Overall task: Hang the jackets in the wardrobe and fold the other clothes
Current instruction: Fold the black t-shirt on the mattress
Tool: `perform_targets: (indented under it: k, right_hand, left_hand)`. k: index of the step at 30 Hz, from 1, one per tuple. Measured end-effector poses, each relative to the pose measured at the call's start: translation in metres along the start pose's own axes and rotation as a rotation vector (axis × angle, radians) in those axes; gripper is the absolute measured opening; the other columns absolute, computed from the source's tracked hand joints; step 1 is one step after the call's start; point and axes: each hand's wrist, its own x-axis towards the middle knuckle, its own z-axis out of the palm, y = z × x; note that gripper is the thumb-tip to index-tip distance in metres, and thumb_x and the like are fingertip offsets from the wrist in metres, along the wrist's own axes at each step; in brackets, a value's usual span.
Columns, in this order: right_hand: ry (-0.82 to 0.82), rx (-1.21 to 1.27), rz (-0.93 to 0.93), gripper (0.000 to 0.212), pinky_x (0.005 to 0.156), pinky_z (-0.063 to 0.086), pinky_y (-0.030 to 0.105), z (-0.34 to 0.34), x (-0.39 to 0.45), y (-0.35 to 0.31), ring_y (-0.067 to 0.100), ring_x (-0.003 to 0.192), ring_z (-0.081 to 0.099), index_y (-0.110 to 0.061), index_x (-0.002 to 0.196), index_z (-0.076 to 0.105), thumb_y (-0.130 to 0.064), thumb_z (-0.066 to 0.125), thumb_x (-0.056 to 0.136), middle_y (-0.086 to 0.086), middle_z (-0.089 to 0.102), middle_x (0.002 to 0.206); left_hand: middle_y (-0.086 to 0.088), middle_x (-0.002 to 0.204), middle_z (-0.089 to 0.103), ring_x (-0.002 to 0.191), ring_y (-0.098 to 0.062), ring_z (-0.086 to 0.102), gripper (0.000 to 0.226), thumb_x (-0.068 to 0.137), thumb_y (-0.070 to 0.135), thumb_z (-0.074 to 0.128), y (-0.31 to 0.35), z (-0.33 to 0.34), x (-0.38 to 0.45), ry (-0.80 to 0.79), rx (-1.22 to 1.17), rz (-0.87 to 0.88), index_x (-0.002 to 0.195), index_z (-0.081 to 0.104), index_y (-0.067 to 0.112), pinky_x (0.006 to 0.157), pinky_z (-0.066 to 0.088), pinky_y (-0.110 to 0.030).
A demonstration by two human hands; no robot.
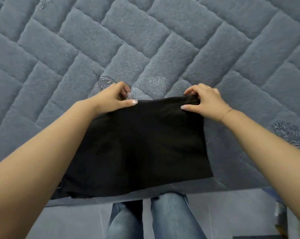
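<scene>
Jeans-clad knees stand at the bed's near edge. Left hand and right hand each pinch a far corner of the black garment. Likely soft, light, limp; corners suit gripping.

1. The blue-grey quilted plush bed cover lies bare beyond and to both sides of the flat black folded garment; a hand can pass there freely.
2. The garment covers the bed's near middle, reaching almost to the bed edge.
3. The left hand and right hand occupy the garment's far corners; both forearms cross its flanks.
4. Legs in blue jeans stand just below the bed edge.
</scene>
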Motion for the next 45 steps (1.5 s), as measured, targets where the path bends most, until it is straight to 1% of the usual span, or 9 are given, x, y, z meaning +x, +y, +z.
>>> perform_targets:
  k: [8, 14, 18, 21, 26, 33, 36, 40, 45]
  right_hand:
    - [0.304, 0.090, -0.122, 0.021, 0.088, 0.031, 0.029, 0.018, -0.049, -0.007, 0.023, 0.093, 0.056, -0.013, 0.083, 0.068, 0.005, 0.063, 0.074, 0.003, 0.059, 0.091]
    - [0.344, -0.001, -0.009, 0.027, 0.093, 0.038, 0.040, 0.076, -0.141, 0.005, 0.035, 0.106, 0.058, -0.008, 0.096, 0.075, 0.010, 0.068, 0.077, 0.014, 0.063, 0.110]
    - [0.490, 0.370, 0.285, 0.033, 0.109, 0.034, 0.030, 0.104, -0.185, -0.004, 0.020, 0.125, 0.045, -0.007, 0.118, 0.066, 0.005, 0.060, 0.088, 0.010, 0.050, 0.131]
    - [0.677, 0.649, 0.651, 0.030, 0.093, 0.039, 0.011, 0.124, -0.211, -0.012, 0.018, 0.114, 0.052, -0.014, 0.118, 0.061, -0.005, 0.064, 0.090, 0.005, 0.050, 0.124]
    - [0.628, 1.299, 1.090, 0.042, 0.087, 0.054, 0.033, 0.153, -0.223, -0.022, 0.021, 0.107, 0.062, -0.019, 0.121, 0.051, -0.026, 0.073, 0.086, 0.003, 0.059, 0.113]
    - [0.513, 1.574, 0.892, 0.034, 0.090, 0.056, 0.034, 0.156, -0.210, -0.040, 0.016, 0.104, 0.068, -0.013, 0.114, 0.067, -0.015, 0.077, 0.082, 0.000, 0.073, 0.109]
    - [0.676, 1.259, 0.695, 0.015, 0.074, 0.051, 0.015, 0.144, -0.221, -0.074, 0.002, 0.088, 0.067, -0.022, 0.095, 0.068, -0.012, 0.074, 0.085, -0.013, 0.073, 0.089]
    - [0.679, 0.628, 0.281, 0.015, 0.078, 0.043, 0.014, 0.134, -0.248, -0.145, 0.005, 0.086, 0.056, -0.011, 0.089, 0.057, -0.007, 0.072, 0.085, 0.000, 0.056, 0.093]
    - [0.523, 0.403, 0.094, 0.021, 0.073, 0.048, 0.024, 0.166, -0.259, -0.262, 0.014, 0.084, 0.058, -0.007, 0.091, 0.060, -0.006, 0.072, 0.075, -0.001, 0.058, 0.095]
  left_hand:
    - [0.007, 0.096, 0.049, 0.087, -0.015, 0.053, 0.041, 0.068, 0.003, 0.069, 0.013, 0.077, -0.075, 0.312, 0.247, 0.392, 0.100, 0.054, 0.023, 0.065, 0.046, -0.030]
    - [-0.002, 0.115, 0.053, 0.099, -0.023, 0.057, 0.038, 0.085, 0.023, 0.070, 0.002, 0.144, -0.114, 0.064, 0.376, 0.334, 0.121, 0.060, 0.017, 0.071, 0.054, -0.037]
    - [0.007, 0.108, 0.055, 0.082, -0.013, 0.059, 0.019, 0.095, 0.031, 0.060, 0.014, 0.136, -0.093, 0.190, 0.147, 0.318, 0.111, 0.064, 0.021, 0.072, 0.053, -0.036]
    - [-0.003, 0.113, 0.055, 0.104, -0.021, 0.057, 0.031, 0.091, 0.029, 0.067, 0.038, 0.125, -0.056, 0.244, 0.133, 0.317, 0.118, 0.062, 0.016, 0.092, 0.048, -0.042]
    - [-0.007, 0.112, 0.058, 0.104, -0.021, 0.057, 0.046, 0.089, 0.030, 0.070, 0.099, 0.128, 0.002, 0.004, -0.042, 0.257, 0.129, 0.056, 0.014, 0.097, 0.043, -0.028]
    - [-0.003, 0.122, 0.062, 0.123, -0.013, 0.053, 0.051, 0.084, 0.026, 0.076, 0.127, 0.114, 0.014, -0.243, 0.011, 0.249, 0.129, 0.059, 0.014, 0.092, 0.039, -0.015]
    - [-0.006, 0.116, 0.067, 0.108, -0.018, 0.060, 0.047, 0.083, 0.018, 0.076, 0.130, 0.089, -0.021, -0.199, 0.125, 0.449, 0.128, 0.061, 0.014, 0.093, 0.045, -0.023]
    - [-0.009, 0.097, 0.065, 0.092, -0.024, 0.055, 0.043, 0.079, 0.015, 0.073, 0.095, 0.041, -0.094, -0.009, 0.331, 0.759, 0.121, 0.065, 0.011, 0.083, 0.041, -0.030]
    - [-0.008, 0.095, 0.067, 0.089, -0.027, 0.056, 0.031, 0.070, -0.001, 0.069, -0.024, -0.023, -0.188, 0.059, 0.432, 0.936, 0.100, 0.069, 0.007, 0.082, 0.043, -0.038]
